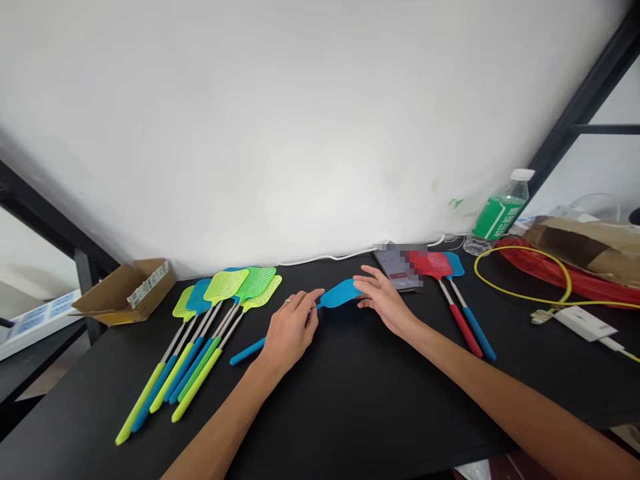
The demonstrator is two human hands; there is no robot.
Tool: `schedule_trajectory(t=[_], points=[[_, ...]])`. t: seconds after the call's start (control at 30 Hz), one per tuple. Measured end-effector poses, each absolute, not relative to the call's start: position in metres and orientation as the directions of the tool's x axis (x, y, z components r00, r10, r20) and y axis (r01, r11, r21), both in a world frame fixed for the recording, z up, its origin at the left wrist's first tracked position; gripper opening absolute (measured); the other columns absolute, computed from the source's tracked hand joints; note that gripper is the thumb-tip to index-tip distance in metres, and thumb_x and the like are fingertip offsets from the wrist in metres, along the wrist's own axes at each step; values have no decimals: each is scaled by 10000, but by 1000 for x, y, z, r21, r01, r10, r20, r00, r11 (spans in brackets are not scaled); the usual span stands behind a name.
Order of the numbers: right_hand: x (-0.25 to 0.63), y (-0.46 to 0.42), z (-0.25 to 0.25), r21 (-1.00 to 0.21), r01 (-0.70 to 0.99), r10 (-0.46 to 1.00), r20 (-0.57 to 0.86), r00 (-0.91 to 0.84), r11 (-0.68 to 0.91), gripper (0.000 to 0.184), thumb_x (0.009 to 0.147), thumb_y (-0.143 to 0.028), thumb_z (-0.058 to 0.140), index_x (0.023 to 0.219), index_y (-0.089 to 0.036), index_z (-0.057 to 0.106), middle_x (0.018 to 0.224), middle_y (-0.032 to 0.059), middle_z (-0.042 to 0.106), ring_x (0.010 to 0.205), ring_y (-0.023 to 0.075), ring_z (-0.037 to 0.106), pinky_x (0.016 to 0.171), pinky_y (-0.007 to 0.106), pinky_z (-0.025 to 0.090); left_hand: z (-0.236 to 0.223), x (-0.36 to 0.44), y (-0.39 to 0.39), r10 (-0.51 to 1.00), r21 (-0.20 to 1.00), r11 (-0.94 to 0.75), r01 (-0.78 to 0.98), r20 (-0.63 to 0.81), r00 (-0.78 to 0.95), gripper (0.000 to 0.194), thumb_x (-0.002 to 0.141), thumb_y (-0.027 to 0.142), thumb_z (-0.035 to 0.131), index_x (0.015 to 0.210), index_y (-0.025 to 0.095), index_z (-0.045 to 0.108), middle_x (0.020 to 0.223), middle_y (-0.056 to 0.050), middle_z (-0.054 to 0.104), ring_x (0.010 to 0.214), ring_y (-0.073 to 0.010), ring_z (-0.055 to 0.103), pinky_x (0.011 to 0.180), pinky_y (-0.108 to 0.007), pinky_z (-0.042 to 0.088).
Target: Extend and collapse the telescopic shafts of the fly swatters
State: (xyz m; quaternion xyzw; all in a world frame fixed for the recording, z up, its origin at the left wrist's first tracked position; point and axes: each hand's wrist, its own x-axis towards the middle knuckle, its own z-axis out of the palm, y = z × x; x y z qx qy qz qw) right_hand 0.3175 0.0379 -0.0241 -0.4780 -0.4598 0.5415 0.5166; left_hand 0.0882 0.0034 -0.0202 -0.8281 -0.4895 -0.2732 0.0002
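A blue fly swatter (340,294) is held between my two hands over the middle of the black table. My left hand (293,328) is closed round its shaft near the head, and the blue handle sticks out to the left beneath that hand. With thumb and fingers, my right hand (383,299) pinches the far end of the swatter's head. To the left lies a fanned pile of several yellow-green, green and blue fly swatters (225,287). On the right, a red fly swatter (436,265) lies beside another blue fly swatter (455,265).
An open cardboard box (115,293) stands at the back left. Behind the red swatter lies a phone (397,267), partly blurred. A water bottle (500,213), a yellow cable (523,248), a white adapter (585,323) and a brown paper package (585,247) occupy the right side.
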Motion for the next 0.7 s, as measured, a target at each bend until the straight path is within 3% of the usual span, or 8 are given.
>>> schedule_trajectory(t=[0.1, 0.23, 0.33, 0.47, 0.6, 0.7], points=[[314, 35, -21, -934, -332, 991, -135, -16, -133, 657, 752, -266, 788, 1353, -238, 523, 1333, 125, 612, 824, 183, 706, 687, 311, 606, -22, 88, 3, 790, 273, -554, 786, 471, 393, 383, 1018, 174, 393, 1357, 273, 540, 1107, -50, 661, 965, -189, 632, 831, -320, 515], [314, 36, -23, -906, -400, 989, -146, -7, -137, 712, 681, -149, 797, 1342, -229, 546, 1085, 72, 708, 827, 184, 690, 735, 321, 595, -22, 88, 4, 790, 290, -552, 782, 482, 379, 383, 994, 178, 440, 1346, 283, 546, 1224, -61, 640, 1055, -200, 637, 860, -322, 524], [322, 45, -26, -894, -445, 996, -83, 35, -58, 628, 695, -188, 766, 1292, -224, 576, 933, 46, 721, 864, 219, 704, 793, 377, 589, -20, 85, 5, 841, 322, -466, 824, 451, 299, 389, 965, 206, 508, 1338, 305, 558, 1159, -27, 669, 933, -171, 665, 742, -280, 513], [338, 58, -24, -881, -461, 980, 14, 197, 105, 473, 723, -238, 708, 1182, -250, 597, 1104, 69, 722, 1072, 263, 690, 877, 429, 579, -20, 82, 8, 897, 390, -355, 850, 398, 192, 275, 937, 307, 598, 1207, 298, 646, 952, 18, 706, 756, -144, 651, 686, -271, 476], [346, 62, -20, -897, -401, 965, 90, 246, 185, 397, 781, -298, 636, 1170, -238, 587, 1256, 108, 680, 1200, 292, 634, 871, 443, 582, -20, 82, 8, 915, 444, -353, 824, 348, 204, 165, 932, 384, 611, 1010, 274, 705, 931, 18, 730, 771, -158, 652, 707, -284, 466], [344, 59, -18, -915, -351, 965, 120, 232, 198, 334, 831, -378, 602, 1131, -230, 602, 1256, 125, 678, 1202, 302, 624, 835, 432, 581, -17, 85, 6, 916, 450, -376, 810, 312, 252, 207, 964, 396, 557, 998, 264, 712, 909, 7, 739, 801, -176, 666, 693, -288, 449]])
